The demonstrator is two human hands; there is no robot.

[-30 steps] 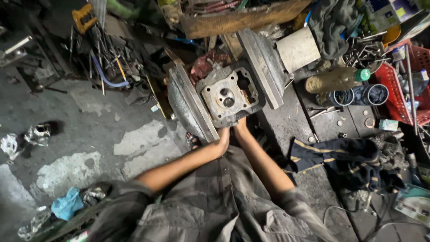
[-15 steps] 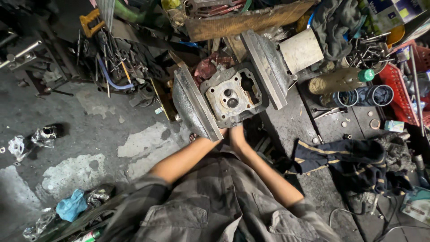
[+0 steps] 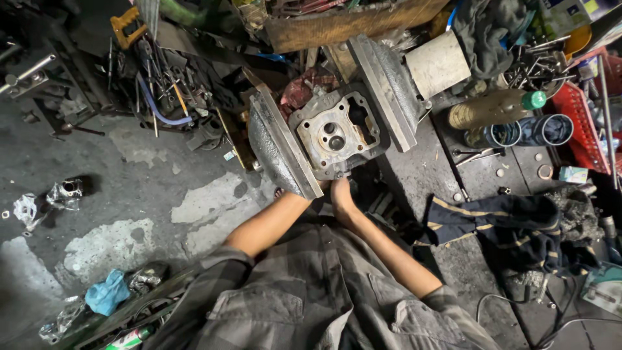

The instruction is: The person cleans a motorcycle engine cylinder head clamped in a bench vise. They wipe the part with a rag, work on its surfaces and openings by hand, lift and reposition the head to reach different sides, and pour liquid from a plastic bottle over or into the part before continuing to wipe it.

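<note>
My forearms reach forward side by side. My right hand presses up under the cylinder head; my left hand is mostly hidden, so I cannot tell either grip. The head sits clamped between vise plates at the worktop's left edge.

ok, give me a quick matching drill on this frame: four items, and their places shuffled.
Items:
1. cylinder head
2. green-capped bottle
3. blue rag
4. dark cloth with yellow stripes

Places:
A. on the floor, lower left of the view
B. clamped between the two vise plates, just above both hands
C. draped on the bench to the right of the person's right hand
D. lying on its side on the bench, upper right

Pairs: 1-B, 2-D, 3-A, 4-C
</note>
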